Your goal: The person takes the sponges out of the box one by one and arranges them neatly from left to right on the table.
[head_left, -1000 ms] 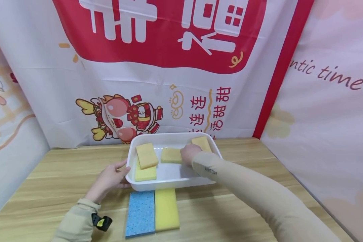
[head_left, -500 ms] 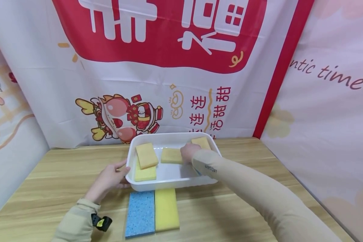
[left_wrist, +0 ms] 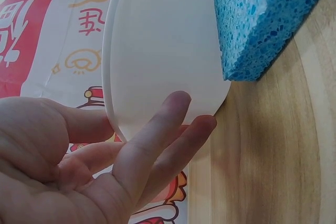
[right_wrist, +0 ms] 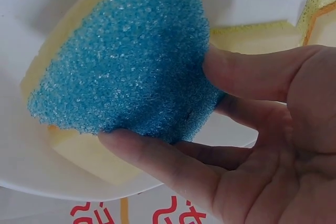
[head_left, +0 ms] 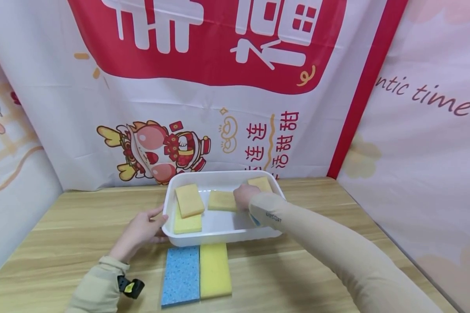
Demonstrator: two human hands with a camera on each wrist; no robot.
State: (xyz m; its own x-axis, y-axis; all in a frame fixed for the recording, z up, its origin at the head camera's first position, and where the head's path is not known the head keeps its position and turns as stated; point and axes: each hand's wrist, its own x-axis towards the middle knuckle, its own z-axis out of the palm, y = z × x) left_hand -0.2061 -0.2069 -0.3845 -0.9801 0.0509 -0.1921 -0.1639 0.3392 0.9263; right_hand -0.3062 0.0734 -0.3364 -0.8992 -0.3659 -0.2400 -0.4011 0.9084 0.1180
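Observation:
A white plastic tray [head_left: 223, 237] stands on the wooden table. My left hand [head_left: 142, 228] holds its left end, thumb at the rim and fingers against the outer wall [left_wrist: 163, 35]. Inside the tray, my right hand [head_left: 246, 198] pinches a blue-and-yellow sponge [right_wrist: 126, 61] between thumb and fingers, so that it bends. Only a blue sliver of this sponge shows below the wrist in the head view. Left of that hand lies a pale yellow sponge [head_left: 221, 201]. Another yellow sponge [head_left: 189, 200] leans over a brighter yellow one [head_left: 188, 224] at the tray's left end.
One more pale sponge [head_left: 260, 184] sits in the tray's far right corner. In front of the tray, a blue speckled sponge [head_left: 181, 276] and a yellow sponge [head_left: 215, 271] lie side by side on the table [head_left: 82, 226]. A printed cloth [head_left: 219, 95] hangs behind.
A blue edge of the held sponge has come into sight below my right wrist, which has shifted very slightly. My left hand and the tray stay nearly where they were.

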